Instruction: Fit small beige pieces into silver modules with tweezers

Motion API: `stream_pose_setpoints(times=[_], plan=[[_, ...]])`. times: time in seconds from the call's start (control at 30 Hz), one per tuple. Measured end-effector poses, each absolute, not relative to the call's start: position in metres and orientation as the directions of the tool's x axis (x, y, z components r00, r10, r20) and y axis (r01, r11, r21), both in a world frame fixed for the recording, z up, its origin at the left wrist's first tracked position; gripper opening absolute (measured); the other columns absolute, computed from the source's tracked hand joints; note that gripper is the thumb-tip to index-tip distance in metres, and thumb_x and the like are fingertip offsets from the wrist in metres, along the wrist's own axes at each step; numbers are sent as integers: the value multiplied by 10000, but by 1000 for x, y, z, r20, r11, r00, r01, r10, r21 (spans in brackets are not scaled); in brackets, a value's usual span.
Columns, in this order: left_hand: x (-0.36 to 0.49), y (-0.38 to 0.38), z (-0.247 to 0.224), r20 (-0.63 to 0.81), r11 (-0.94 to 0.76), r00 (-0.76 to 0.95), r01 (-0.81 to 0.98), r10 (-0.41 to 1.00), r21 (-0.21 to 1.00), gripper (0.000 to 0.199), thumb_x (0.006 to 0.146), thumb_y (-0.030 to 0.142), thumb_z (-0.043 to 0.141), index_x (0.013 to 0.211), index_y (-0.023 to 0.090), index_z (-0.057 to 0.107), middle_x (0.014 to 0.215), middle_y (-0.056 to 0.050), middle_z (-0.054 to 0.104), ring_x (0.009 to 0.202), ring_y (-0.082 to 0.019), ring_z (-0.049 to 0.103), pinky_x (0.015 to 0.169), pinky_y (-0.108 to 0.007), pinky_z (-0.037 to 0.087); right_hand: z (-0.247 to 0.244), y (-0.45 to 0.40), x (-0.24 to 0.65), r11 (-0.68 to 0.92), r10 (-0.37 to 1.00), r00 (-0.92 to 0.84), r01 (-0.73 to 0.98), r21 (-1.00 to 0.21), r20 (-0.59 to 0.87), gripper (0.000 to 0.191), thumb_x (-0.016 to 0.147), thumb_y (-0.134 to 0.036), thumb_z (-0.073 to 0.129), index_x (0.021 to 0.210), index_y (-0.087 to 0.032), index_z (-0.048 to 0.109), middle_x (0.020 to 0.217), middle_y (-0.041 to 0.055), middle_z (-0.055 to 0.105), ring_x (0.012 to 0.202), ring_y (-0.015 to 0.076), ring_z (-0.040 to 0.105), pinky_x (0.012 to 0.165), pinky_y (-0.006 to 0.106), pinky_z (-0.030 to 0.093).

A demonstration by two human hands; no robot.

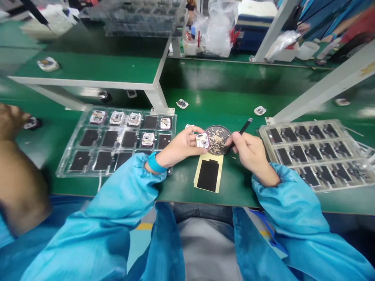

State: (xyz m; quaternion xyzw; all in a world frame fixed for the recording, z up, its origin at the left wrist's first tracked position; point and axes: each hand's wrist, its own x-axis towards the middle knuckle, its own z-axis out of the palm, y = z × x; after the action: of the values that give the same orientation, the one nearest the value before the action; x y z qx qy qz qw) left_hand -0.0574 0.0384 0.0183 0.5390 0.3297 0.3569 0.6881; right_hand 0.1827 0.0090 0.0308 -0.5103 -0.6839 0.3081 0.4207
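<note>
Blue sleeves flank close work

Below the hands lies a black pad. The left hand pinches a white device housing; the right hand, a slim black tool. Between them sits a dish. Level, steady holding should help.

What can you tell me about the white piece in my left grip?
The white piece is small and squarish with rounded corners and a pale rim; silvery and darker details inside are too fine to name. It looks like plastic and metal. The left grip holds it between thumb and fingers, detailed face toward the camera, in view overlapping the left edge of the round dish.
</note>
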Motion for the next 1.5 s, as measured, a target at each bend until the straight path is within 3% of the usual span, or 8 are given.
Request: stream_pose_setpoints(times=[0.1,0.27,0.43,0.6,0.77,0.93,1.2,1.5], plan=[[-60,32,12,-80,160,518,-112,851,981,458,753,237,854,1115,212,574,920,-40,738,828,-176,741,750,-320,620,24,9,178,234,960,-244,415,-879,140,387,977,-548,593,873,-198,721,630,-1,678,544,140,611,557,276,487],[-58,29,9,-102,139,472,-44,875,989,203,891,277,722,1035,206,598,749,-12,701,652,-150,695,575,-278,595,12,13,177,289,931,-331,419,-861,151,254,949,-452,667,888,-208,705,744,11,722,621,150,652,588,278,515],[-57,22,0,-176,109,509,158,842,981,129,891,235,678,992,212,601,776,-20,722,680,-175,718,593,-304,599,9,13,180,343,923,-315,424,-838,219,202,971,-408,652,937,-214,694,814,14,727,643,143,659,616,279,525],[-60,19,-8,-95,-116,523,357,847,927,114,922,229,623,1034,256,622,832,0,742,696,-171,716,617,-299,551,6,14,180,361,922,-310,470,-805,232,213,974,-422,644,939,-218,695,832,22,730,640,147,653,605,282,526],[-61,19,-9,-96,-125,533,363,840,924,128,929,235,615,1054,259,620,825,1,738,709,-174,717,622,-293,541,4,13,178,366,918,-318,442,-819,238,195,976,-405,646,929,-221,689,861,26,729,708,158,694,641,286,556],[-59,20,-7,-134,-32,528,293,839,956,126,913,226,637,1038,227,618,842,-10,736,730,-167,724,644,-281,545,10,8,177,352,928,-236,304,-885,289,169,981,-366,646,920,-210,659,769,-1,697,610,129,687,566,252,554],[-57,21,-4,-165,40,505,249,847,968,126,888,205,668,1005,182,626,813,-21,739,768,-171,736,699,-285,552,15,2,173,647,761,-262,350,-677,593,44,947,-192,678,960,-228,699,858,20,760,762,159,734,708,278,596],[-56,21,-3,-179,65,488,241,854,968,124,884,189,676,997,166,629,821,-31,744,774,-171,740,691,-276,548,9,3,170,686,727,-323,370,-626,606,103,922,-139,701,976,-226,695,869,15,760,807,155,732,760,269,592]])
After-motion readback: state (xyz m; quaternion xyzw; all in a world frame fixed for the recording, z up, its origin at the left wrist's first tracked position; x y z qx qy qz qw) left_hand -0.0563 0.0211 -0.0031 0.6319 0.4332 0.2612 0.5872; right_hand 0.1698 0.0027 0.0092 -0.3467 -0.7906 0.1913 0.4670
